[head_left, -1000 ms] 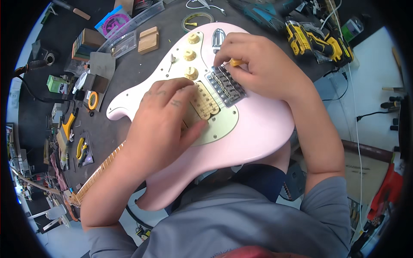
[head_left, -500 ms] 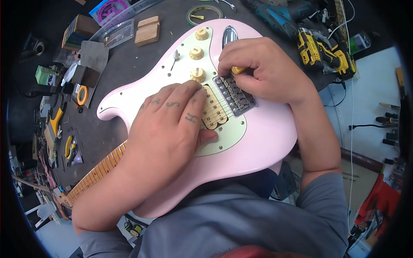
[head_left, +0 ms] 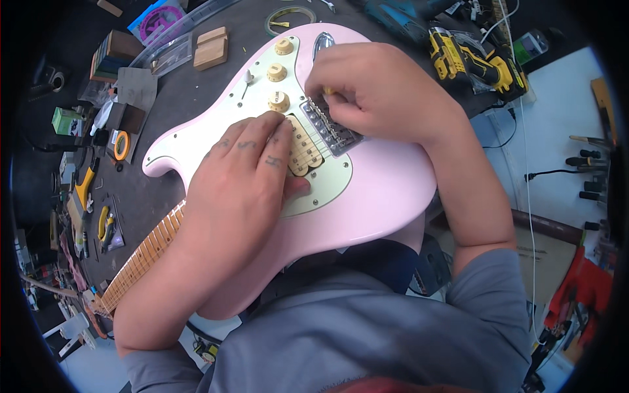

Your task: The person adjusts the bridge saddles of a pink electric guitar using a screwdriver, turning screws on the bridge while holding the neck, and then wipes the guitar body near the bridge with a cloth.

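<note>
So in the head view the pink electric guitar [head_left: 386,190] is face up, body mid-frame, partly on the dark workbench [head_left: 177,98], neck running lower left beneath the left forearm. Left hand [head_left: 242,167] is palm down by the cream pickup [head_left: 304,150], loosely spread, not gripping anything visible. Right hand [head_left: 370,88] has a small yellow-handled tool [head_left: 329,90] pinched at the metal bridge [head_left: 327,128], tip hidden.

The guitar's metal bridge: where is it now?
In the head view, the metal bridge sits right of the cream pickup on the pink guitar, partly covered by the right hand.
</note>
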### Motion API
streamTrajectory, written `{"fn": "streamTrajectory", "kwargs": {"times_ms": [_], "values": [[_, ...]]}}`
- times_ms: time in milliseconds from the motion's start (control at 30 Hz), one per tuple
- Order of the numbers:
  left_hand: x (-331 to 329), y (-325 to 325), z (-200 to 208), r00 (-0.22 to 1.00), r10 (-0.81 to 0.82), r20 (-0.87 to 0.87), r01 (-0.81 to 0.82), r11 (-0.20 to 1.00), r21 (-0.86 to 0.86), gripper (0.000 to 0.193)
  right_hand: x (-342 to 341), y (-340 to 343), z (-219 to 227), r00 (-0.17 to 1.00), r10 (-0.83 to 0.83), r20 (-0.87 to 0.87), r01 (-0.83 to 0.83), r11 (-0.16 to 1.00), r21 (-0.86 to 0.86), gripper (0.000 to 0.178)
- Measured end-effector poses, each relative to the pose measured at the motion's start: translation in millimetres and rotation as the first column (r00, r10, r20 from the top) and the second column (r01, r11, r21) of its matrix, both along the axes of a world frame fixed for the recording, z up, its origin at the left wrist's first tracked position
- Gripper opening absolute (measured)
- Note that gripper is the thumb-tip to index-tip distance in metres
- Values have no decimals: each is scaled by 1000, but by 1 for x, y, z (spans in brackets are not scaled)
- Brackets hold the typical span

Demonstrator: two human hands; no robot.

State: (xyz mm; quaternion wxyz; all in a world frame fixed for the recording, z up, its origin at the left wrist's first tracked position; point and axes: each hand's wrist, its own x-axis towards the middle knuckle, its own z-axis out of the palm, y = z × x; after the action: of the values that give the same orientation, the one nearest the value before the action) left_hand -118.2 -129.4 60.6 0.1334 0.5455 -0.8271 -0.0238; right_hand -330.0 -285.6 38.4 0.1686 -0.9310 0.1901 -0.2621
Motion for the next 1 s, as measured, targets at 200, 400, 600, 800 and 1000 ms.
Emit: {"fn": "streamTrajectory", "kwargs": {"times_ms": [200,400,600,800,1000], "values": [[-2,5,1,1000,13,-10,-13,1000,-1,63,-32,34,47,978,-170,120,172,985,-8,20],[-10,6,3,999,22,-36,-23,999,-29,49,-33,60,3,988,-150,-28,150,989,2,22],[-22,-3,-5,993,-87,-80,80,994,-78,34,-39,54,2,996,-80,-26,79,997,-22,21],[-29,-13,-8,972,-59,-227,51,998,-44,27,-28,52,-8,998,-40,49,37,998,59,20],[-14,-3,8,965,0,-262,-2,1000,-9,33,-24,63,-12,992,-123,33,125,989,-74,18]]}}
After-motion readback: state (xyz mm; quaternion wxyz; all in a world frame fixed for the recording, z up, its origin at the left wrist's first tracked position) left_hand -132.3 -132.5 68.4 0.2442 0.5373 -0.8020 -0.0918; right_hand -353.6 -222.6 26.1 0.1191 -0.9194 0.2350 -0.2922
